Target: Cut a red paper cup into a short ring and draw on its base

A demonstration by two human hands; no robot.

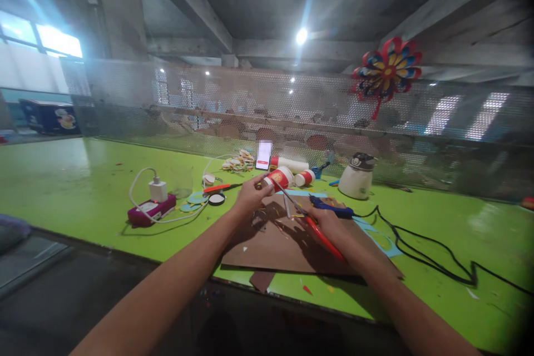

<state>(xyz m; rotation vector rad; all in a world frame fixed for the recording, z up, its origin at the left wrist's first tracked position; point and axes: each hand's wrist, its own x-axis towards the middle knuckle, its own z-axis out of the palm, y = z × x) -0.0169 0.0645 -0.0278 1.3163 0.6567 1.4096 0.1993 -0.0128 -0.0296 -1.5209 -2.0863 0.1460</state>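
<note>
My left hand (251,194) is closed on a red and white paper cup (282,177), holding it tilted above a brown board (275,247). In my right hand (327,222) are red-handled scissors (319,233), their blades reaching up to the cup's side. Whether the blades are cutting into the cup, I cannot tell. Close behind my right hand lies a blue glue gun (340,211) with a black cord. A second red and white cup (305,178) lies just right of the held one. Small scraps are scattered over the board.
A purple power strip (144,214) with a white charger (157,190) sits left. An orange cutter (217,188) and a round black-rimmed lid (216,199) lie nearby. Behind stand a lit phone (263,154) and a white kettle-like container (356,178). A pinwheel (387,71) hangs on the mesh screen.
</note>
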